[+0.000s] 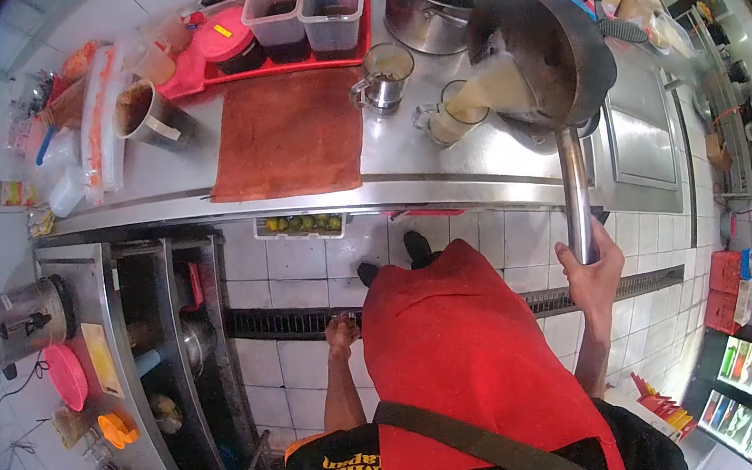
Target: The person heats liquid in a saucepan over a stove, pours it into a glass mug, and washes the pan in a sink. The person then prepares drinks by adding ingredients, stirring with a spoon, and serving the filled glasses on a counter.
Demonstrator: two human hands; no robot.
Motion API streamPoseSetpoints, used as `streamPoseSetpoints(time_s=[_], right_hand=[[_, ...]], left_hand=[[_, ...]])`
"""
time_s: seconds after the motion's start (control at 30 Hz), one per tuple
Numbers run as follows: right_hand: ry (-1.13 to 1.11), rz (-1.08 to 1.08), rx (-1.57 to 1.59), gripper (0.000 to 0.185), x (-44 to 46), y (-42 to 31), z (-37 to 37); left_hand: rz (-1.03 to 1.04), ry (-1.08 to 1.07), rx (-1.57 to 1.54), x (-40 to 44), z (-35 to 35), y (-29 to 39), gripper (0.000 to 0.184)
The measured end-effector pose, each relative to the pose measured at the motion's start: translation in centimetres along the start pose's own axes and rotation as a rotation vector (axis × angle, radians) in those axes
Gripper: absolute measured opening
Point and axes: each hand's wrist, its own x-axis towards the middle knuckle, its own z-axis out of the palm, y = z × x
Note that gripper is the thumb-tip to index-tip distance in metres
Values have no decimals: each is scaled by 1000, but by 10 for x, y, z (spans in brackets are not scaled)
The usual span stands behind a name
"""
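Note:
My right hand [592,270] is wrapped round the long metal handle of a dark, deep pan [589,51]. The pan is tilted to the left over the counter, and pale, cloudy liquid [500,88] runs from its rim into a glass mug [453,118]. Beside it stands a second glass mug [388,77] with a clear handle. Down at the left side of the red apron, my left hand [343,332] has its fingers curled; what they hold, if anything, is too small to make out.
On the steel counter [296,210] lie a brown cloth [285,137] and a stained jug [150,116]. A red tray [371,29] holds plastic tubs. Behind the pan is a lidded steel pot [427,16]. Green fruit sits in a white crate [301,236] below the counter.

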Motion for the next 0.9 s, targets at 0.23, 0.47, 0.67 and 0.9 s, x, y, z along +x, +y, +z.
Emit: streamPoseSetpoints(time_s=[0.23, 0.47, 0.67, 0.9], right_hand=[[-16, 10, -70, 47, -2, -7, -1], [43, -80, -53, 48, -4, -1, 2], [94, -143, -113, 48, -6, 2, 4], [137, -258, -201, 45, -4, -1, 6]], left_hand=[[127, -192, -96, -1, -13, -9, 26], [78, -89, -63, 2, -10, -10, 28], [75, -302, -251, 17, -18, -21, 23], [85, -99, -20, 19, -3, -15, 17]])
